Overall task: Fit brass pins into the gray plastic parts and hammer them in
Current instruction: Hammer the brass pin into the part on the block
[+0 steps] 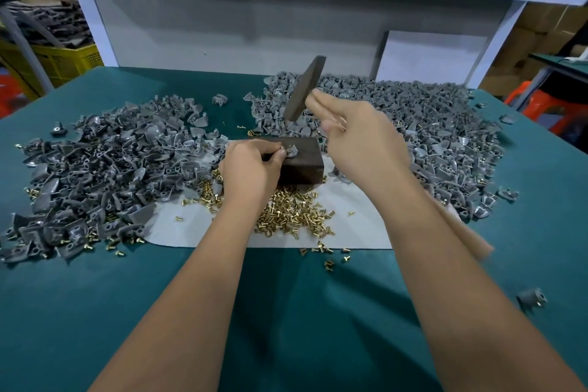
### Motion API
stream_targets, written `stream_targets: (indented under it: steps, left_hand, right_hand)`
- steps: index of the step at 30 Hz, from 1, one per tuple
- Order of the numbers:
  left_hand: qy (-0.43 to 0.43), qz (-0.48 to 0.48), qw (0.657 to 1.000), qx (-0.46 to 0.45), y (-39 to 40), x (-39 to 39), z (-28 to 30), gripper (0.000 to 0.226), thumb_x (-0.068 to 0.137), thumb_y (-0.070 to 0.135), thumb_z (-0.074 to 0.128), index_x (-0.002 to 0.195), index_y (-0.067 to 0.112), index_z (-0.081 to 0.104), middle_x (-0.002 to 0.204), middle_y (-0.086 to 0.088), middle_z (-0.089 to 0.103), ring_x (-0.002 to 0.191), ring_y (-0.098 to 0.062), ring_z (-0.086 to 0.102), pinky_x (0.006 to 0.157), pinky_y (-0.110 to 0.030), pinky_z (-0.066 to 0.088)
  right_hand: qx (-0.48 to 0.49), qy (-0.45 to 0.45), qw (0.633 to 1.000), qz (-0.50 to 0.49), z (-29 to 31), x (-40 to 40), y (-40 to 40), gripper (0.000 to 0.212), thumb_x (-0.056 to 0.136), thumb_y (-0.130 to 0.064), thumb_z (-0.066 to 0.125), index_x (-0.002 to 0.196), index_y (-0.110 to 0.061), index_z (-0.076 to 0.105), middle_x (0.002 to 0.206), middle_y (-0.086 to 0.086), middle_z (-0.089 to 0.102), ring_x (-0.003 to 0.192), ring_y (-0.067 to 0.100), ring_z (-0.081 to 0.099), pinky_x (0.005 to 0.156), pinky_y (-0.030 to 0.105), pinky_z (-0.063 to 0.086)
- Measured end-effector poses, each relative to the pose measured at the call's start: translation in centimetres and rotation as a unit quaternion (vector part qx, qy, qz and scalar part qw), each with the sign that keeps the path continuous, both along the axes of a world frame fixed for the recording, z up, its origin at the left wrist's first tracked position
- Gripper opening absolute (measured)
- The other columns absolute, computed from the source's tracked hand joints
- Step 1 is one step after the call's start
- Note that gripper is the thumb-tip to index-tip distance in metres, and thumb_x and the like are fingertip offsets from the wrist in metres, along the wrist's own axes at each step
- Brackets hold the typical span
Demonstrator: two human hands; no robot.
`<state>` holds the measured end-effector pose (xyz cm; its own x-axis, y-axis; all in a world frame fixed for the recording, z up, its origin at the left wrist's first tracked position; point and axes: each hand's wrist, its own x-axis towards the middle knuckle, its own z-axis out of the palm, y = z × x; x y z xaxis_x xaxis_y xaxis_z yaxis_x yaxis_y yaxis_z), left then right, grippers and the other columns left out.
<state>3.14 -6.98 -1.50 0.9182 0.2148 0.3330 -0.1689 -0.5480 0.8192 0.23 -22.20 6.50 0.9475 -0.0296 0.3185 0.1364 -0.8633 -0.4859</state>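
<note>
"How many were there?"
"Two heaps of gray parts (pixel 105 169), brass pins (pixel 286 216) past counting, one dark block (pixel 302 165)."
"The hands?"
"The left hand (pixel 249 165) pinched one gray part (pixel 291 151) on the block; the right hand (pixel 359 134) gripped a raised hammer (pixel 304 89)."

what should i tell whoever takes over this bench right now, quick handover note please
Left hand: pinches a gray part with a pin on the dark block.
Right hand: grips the hammer, raised above the block, with its wooden handle running back under the forearm.
Loose brass pins lie on the white sheet in front of the block; gray parts are piled to the left and to the right.
Done: part placed on the block.
Left: strike this pin in, then carry on with more parts. Which pile is finished cannot be told.
</note>
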Motion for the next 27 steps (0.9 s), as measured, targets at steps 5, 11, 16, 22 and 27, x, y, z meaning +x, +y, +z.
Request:
stream_targets:
  steps: [5,11,16,22,27]
  left_hand:
    - [0.005,-0.015,1.0,0.0,0.0,-0.2,0.1,0.019,0.092,0.024,0.065,0.105,0.02,0.077,0.104,0.001,0.073,0.105,-0.025,0.062,0.095,-0.044,0.048]
    - [0.01,-0.011,0.999,-0.036,0.2,0.1,-0.3,0.017,0.092,0.028,0.065,0.103,0.024,0.077,0.107,0.008,0.071,0.115,-0.023,0.056,0.103,-0.048,0.042]
    - [0.006,-0.022,0.998,-0.053,0.3,0.2,-0.4,0.015,0.092,0.027,0.065,0.101,0.024,0.077,0.104,0.01,0.071,0.115,-0.021,0.056,0.103,-0.045,0.043]
    - [-0.004,-0.031,0.999,-0.045,0.3,0.5,-0.6,0.013,0.091,0.025,0.066,0.099,0.026,0.076,0.104,0.011,0.07,0.115,-0.024,0.054,0.102,-0.044,0.043]
    - [-0.018,-0.037,0.999,-0.032,0.4,0.9,-0.7,0.014,0.089,0.021,0.068,0.099,0.021,0.077,0.103,0.006,0.071,0.112,-0.028,0.057,0.1,-0.046,0.045]
  right_hand:
    - [-0.03,0.069,0.997,0.028,0.0,0.3,-0.4,0.041,0.096,-0.029,0.05,0.128,-0.055,0.051,0.113,-0.02,0.067,0.063,0.003,0.054,0.049,0.023,0.036]
    - [0.105,-0.015,0.992,-0.063,-1.6,1.1,-1.5,0.038,0.1,-0.031,0.046,0.134,-0.047,0.048,0.128,-0.024,0.058,0.07,-0.005,0.054,0.045,0.017,0.038]
    - [0.04,0.087,0.99,-0.101,-4.0,1.7,-3.1,0.02,0.097,-0.024,0.046,0.11,-0.025,0.061,0.078,-0.001,0.061,0.067,0.021,0.058,0.054,0.028,0.04]
    - [-0.122,0.063,0.981,-0.137,-4.4,2.2,-2.3,0.026,0.096,-0.033,0.049,0.111,-0.023,0.068,0.113,0.009,0.057,0.107,0.031,0.05,0.086,0.038,0.042]
    - [0.038,-0.012,0.998,0.055,-4.0,3.0,1.5,0.019,0.091,-0.033,0.06,0.102,-0.027,0.074,0.102,0.0,0.063,0.098,0.02,0.055,0.088,0.037,0.046]
